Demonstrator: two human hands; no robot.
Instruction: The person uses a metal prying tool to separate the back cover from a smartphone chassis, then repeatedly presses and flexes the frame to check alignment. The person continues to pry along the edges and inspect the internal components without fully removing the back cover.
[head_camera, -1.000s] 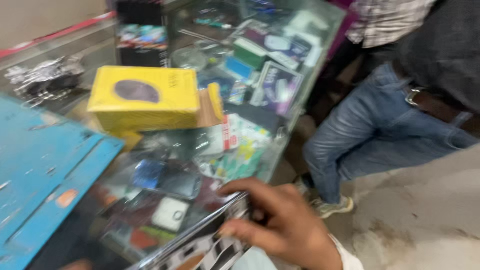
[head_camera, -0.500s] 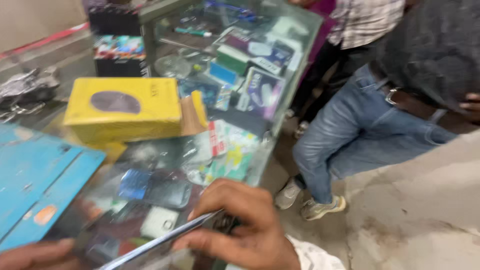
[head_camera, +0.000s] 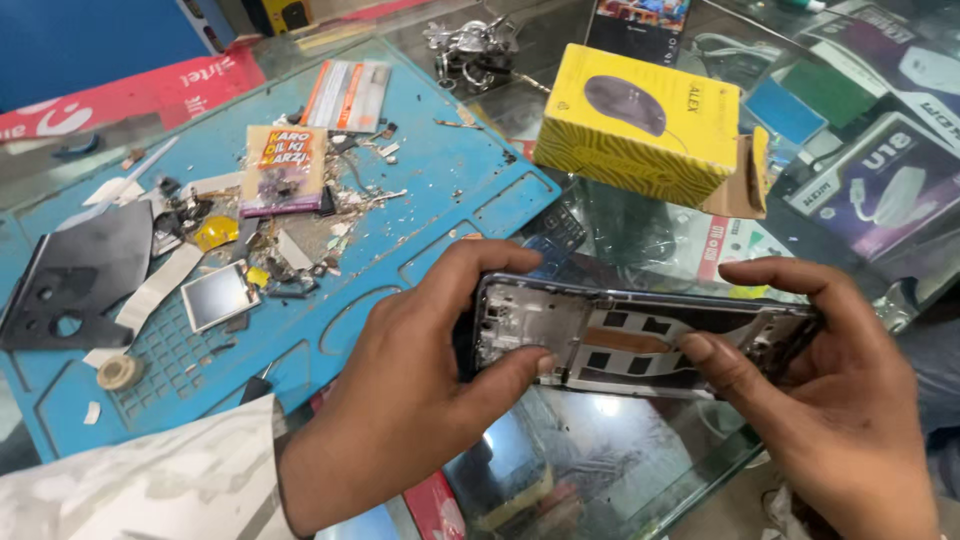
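Observation:
Both my hands hold an opened phone body (head_camera: 620, 335) level above the glass counter, its bare inner frame facing up. My left hand (head_camera: 420, 390) grips the left end, thumb pressed on the frame near the camera cut-out. My right hand (head_camera: 840, 400) grips the right end, with the thumb resting on the inner plate. The phone's underside is hidden.
A blue work mat (head_camera: 300, 230) at left carries small parts, a little screen (head_camera: 218, 296), a black plate (head_camera: 75, 275), tape roll (head_camera: 118, 372) and a printed card (head_camera: 283, 168). A yellow mouse box (head_camera: 640, 125) sits on the glass counter (head_camera: 600, 470) over packaged goods. Metal bits (head_camera: 470, 45) lie behind.
The view has swung left from the display case and a standing person to the work mat. My left hand has come into view, and both hands now hold the phone body.

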